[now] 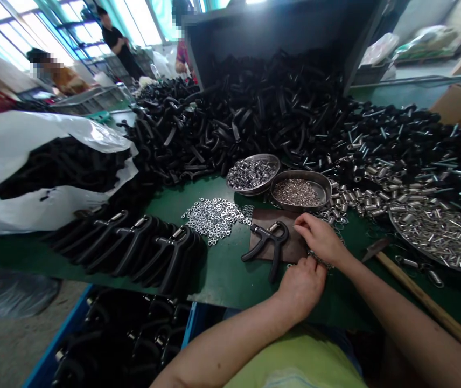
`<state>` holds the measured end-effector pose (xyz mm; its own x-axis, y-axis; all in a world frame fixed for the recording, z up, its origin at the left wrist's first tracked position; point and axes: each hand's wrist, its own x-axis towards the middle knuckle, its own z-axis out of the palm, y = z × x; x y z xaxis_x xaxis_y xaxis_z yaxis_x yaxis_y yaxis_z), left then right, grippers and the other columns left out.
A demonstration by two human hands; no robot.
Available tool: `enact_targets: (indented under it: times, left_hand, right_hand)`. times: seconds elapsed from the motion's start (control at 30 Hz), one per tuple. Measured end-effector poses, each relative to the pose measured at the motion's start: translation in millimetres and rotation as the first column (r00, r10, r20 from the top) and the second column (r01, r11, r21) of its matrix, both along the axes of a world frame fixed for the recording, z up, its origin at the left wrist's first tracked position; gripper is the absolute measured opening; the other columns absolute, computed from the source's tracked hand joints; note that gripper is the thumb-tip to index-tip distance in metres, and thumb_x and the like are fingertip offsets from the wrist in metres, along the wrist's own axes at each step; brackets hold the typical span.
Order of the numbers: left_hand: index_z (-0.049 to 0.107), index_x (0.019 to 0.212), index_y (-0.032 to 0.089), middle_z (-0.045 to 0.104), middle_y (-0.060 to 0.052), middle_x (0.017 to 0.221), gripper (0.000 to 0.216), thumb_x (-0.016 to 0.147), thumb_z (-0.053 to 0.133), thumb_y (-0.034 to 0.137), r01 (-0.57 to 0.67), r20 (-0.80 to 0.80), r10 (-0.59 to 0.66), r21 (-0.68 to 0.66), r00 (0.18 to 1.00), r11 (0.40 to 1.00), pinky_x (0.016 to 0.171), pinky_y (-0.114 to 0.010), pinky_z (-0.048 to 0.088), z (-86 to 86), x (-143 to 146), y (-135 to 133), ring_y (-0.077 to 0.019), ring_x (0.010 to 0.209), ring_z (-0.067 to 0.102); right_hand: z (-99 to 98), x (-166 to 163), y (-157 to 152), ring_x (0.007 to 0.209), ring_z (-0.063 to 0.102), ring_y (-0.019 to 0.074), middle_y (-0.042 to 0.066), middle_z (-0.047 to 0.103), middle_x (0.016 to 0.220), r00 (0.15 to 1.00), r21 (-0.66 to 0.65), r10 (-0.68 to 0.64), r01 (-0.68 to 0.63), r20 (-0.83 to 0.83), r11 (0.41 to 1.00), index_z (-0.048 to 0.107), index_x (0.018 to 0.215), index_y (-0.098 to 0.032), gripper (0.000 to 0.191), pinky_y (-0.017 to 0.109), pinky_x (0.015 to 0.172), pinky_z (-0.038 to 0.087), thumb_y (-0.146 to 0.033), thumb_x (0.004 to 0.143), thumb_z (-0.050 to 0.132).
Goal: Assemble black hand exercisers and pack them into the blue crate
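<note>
On the green surface (222, 269), centre frame, both hands meet beside the hand gripper (269, 242): left hand (301, 283) closed, right hand (321, 237) pinching small springs (319, 261); keep them steady, fingertips close.

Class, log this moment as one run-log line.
left hand: closed on small metal part | right hand: fingers at same part | hand gripper: lying on brown pad

The person wears a yellow-green top (295, 364), seen at the bottom edge of the view as a smooth, plain stretch of cloth without print or markings. Both forearms are bare from the elbow down, with no sleeves reaching them. The left hand (301, 285) and right hand (321, 237) carry no gloves, rings, watch or bands.
</note>
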<state>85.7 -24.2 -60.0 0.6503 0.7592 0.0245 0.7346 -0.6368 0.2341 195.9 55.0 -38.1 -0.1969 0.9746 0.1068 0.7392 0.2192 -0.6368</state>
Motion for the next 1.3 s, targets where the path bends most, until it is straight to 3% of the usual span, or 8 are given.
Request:
enact_targets:
  times: [0.33, 0.73, 0.97, 1.13, 1.23, 1.3]
  left_hand:
    - [0.053, 0.097, 0.012, 0.059, -0.009, 0.093, 0.017, 0.089, 0.038, 0.01, 0.002, 0.018, -0.001, -0.053, 1.0, 0.999, 0.057, -0.028, 0.054, -0.5, 3, 1, -0.0212, 0.083, 0.058]
    - [0.056, 0.096, 0.011, 0.06, -0.01, 0.095, 0.02, 0.089, 0.038, 0.011, 0.011, 0.025, -0.008, -0.133, 1.0, 0.991, 0.061, -0.029, 0.054, -0.1, -2, 4, -0.021, 0.085, 0.058]
    - [0.055, 0.102, 0.011, 0.061, -0.009, 0.098, 0.022, 0.089, 0.038, 0.012, -0.006, 0.089, 0.021, -0.161, 0.996, 0.987, 0.064, -0.029, 0.052, 1.8, -4, 4, -0.0196, 0.082, 0.059]
    - [0.059, 0.091, 0.017, 0.064, -0.003, 0.09, 0.01, 0.086, 0.049, 0.016, -0.016, 0.408, 0.141, -0.294, 0.902, 0.956, 0.074, -0.026, 0.048, 29.1, -39, 20, -0.0153, 0.082, 0.06]
    - [0.062, 0.085, 0.019, 0.064, -0.001, 0.085, 0.006, 0.084, 0.055, 0.019, -0.155, 0.488, 0.301, -0.317, 0.819, 0.936, 0.076, -0.026, 0.045, 41.7, -72, 47, -0.0151, 0.082, 0.059]
    - [0.064, 0.079, 0.019, 0.063, -0.001, 0.084, 0.004, 0.081, 0.061, 0.021, -0.23, 0.484, 0.344, -0.28, 0.805, 0.932, 0.078, -0.028, 0.044, 41.4, -90, 66, -0.0167, 0.086, 0.057]
  right_hand:
    - [-2.4, -22, 29, 0.082, 0.055, 0.0164, 0.004, 0.061, 0.09, 0.974, 0.007, 0.127, -0.13, 0.187, 0.991, 0.054, 0.086, -0.02, 0.009, 0.027, 0.072, 0.039, -0.02, 0.087, 0.045]
    - [22.5, -38, 37, 0.081, 0.059, 0.0191, 0.005, 0.064, 0.094, 0.845, -0.088, 0.215, -0.197, 0.49, 0.976, 0.056, 0.089, -0.02, 0.011, 0.027, 0.059, 0.031, -0.017, 0.086, 0.046]
    - [33.5, -49, 43, 0.079, 0.06, 0.0198, 0.007, 0.066, 0.087, 0.8, -0.131, 0.268, -0.235, 0.536, 0.963, 0.057, 0.089, -0.018, 0.024, 0.027, 0.057, 0.03, -0.003, 0.076, 0.044]
    - [22.7, -39, 37, 0.085, 0.059, 0.0185, 0.003, 0.064, 0.094, 0.855, -0.108, 0.247, -0.222, 0.456, 0.969, 0.056, 0.096, -0.022, 0.017, 0.026, 0.062, 0.036, -0.015, 0.083, 0.047]
    - [16.8, -24, 20, 0.091, 0.059, 0.0174, 0.003, 0.061, 0.107, 0.897, -0.074, 0.207, -0.194, 0.39, 0.978, 0.051, 0.112, -0.024, 0.028, 0.027, 0.07, 0.041, -0.019, 0.085, 0.049]
    - [14.2, -5, 0, 0.092, 0.059, 0.0172, 0.003, 0.06, 0.109, 0.936, -0.023, 0.146, -0.147, 0.321, 0.989, 0.05, 0.115, -0.024, 0.029, 0.028, 0.074, 0.043, -0.021, 0.086, 0.048]
